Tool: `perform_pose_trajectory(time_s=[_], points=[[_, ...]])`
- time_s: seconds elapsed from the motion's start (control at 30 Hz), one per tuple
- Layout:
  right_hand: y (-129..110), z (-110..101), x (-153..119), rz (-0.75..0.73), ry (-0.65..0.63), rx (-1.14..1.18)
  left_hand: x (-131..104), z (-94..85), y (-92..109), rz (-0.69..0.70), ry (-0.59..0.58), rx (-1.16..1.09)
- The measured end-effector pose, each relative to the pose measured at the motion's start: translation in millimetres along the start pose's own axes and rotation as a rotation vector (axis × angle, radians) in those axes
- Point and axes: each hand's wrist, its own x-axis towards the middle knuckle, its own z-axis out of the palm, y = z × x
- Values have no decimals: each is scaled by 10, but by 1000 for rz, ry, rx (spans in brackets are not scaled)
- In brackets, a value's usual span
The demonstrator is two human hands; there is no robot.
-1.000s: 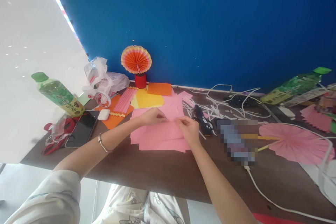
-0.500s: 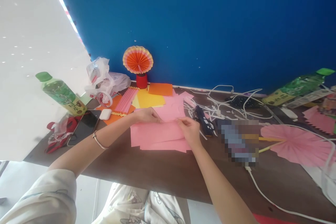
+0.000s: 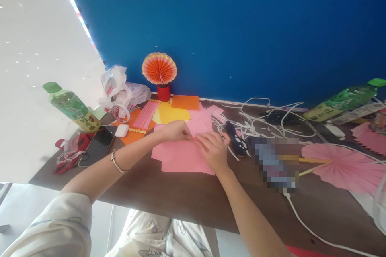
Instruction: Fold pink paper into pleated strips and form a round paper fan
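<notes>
Pink paper sheets (image 3: 185, 160) lie overlapping on the brown table in front of me. My left hand (image 3: 177, 131) is closed in a pinch on pink paper at its upper middle. Beside it, my right hand (image 3: 212, 148) lies over the paper with its fingers stretched toward the left fingertips, so the edge between the hands is mostly hidden. Yellow sheets (image 3: 171, 114) and an orange piece (image 3: 185, 102) lie just behind. To the left is a pleated pink strip (image 3: 145, 116) with yellow edges.
A round orange paper fan (image 3: 159, 68) stands on a red base at the wall. Green bottles (image 3: 72, 106) lean at both sides. A phone (image 3: 98, 144), plastic bags (image 3: 120, 88), white cables (image 3: 256, 124), a dark cutter (image 3: 235, 138) and a large pink fan (image 3: 340, 164) surround the work area.
My right hand has moved left and its fingers have spread over the paper, nearer my left fingertips. The front flap of pink paper no longer shows as a separate raised layer.
</notes>
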Motion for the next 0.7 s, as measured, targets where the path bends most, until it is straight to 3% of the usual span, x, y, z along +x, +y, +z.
perform_pose_trajectory(time_s=[0.4,0.7], points=[[22,-25,-2,10,24,21,-108,-228,-13,-132,-162,-121],[0,-62,21,-5,50,-54,-99,-172,29,-94,-79,7]])
